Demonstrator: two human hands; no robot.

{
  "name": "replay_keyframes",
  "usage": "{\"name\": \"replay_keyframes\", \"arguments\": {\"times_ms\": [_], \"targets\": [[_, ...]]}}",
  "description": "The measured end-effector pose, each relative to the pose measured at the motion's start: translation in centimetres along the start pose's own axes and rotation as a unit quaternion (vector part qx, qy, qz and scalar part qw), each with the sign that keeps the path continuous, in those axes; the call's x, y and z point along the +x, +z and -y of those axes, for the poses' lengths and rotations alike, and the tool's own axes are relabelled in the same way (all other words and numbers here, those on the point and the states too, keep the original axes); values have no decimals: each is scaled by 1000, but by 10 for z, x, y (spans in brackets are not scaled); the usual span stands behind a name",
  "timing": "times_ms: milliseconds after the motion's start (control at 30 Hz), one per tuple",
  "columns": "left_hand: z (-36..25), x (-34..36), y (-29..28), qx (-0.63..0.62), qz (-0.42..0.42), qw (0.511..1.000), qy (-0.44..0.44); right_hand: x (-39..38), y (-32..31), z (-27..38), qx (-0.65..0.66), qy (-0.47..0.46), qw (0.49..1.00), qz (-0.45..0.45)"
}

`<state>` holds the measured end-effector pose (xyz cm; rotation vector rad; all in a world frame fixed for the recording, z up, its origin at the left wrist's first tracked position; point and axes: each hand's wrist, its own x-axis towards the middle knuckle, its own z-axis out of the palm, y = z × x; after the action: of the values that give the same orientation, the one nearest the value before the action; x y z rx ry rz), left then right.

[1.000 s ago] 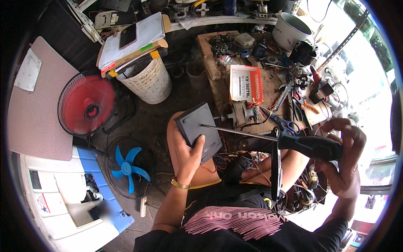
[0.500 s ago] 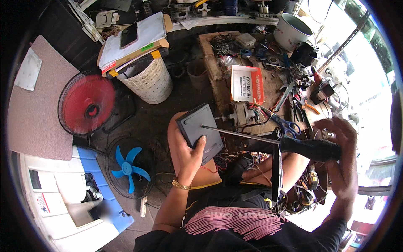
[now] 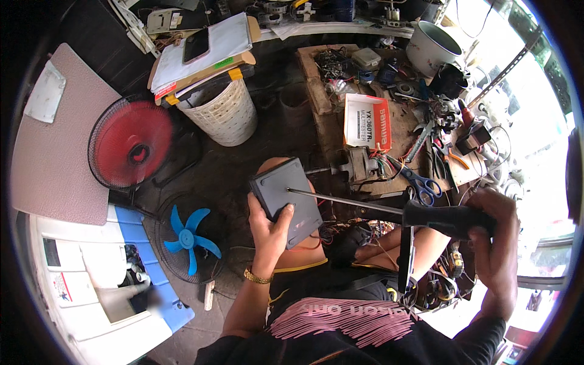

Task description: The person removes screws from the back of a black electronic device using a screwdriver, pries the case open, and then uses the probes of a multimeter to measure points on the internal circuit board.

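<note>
My left hand (image 3: 269, 230) grips a flat dark grey plastic case (image 3: 302, 213) from its near left side, thumb across the broad face. The case is tilted above my left knee. A long screwdriver (image 3: 435, 219) has its tip at a small hole in that face, its shaft running to the right. Around the end of the thick black handle, my right hand (image 3: 496, 222) is closed, somewhat blurred. What lies behind the case is hidden.
A wooden workbench (image 3: 334, 131) at the right bears an open cardboard box (image 3: 360, 121), a small motor (image 3: 361, 165), blue-handled scissors (image 3: 423, 185) and pliers (image 3: 455, 158). On the left are a red-bladed fan (image 3: 131, 140), a blue-bladed fan (image 3: 188, 237) and a white basket (image 3: 225, 118).
The case has shifted slightly left and down in the picture, and its tilt has changed a little. My right hand has closed further around the screwdriver handle. The tip stays on the case.
</note>
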<state>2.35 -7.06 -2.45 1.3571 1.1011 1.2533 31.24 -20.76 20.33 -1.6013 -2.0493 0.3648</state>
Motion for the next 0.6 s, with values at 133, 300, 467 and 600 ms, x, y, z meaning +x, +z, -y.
{"name": "replay_keyframes", "arguments": {"times_ms": [133,300,467,600], "targets": [[3,4,-11,0,17,999,-45,21,12,7,51,36,997,-54],[4,7,-14,25,42,998,-44,46,-5,18,-59,-19,998,-2],[1,8,-16,23,38,997,-62,62,2,25,86,16,994,-70],[-6,10,-18,-3,40,995,-90,73,-10,31,-61,-27,997,33]]}}
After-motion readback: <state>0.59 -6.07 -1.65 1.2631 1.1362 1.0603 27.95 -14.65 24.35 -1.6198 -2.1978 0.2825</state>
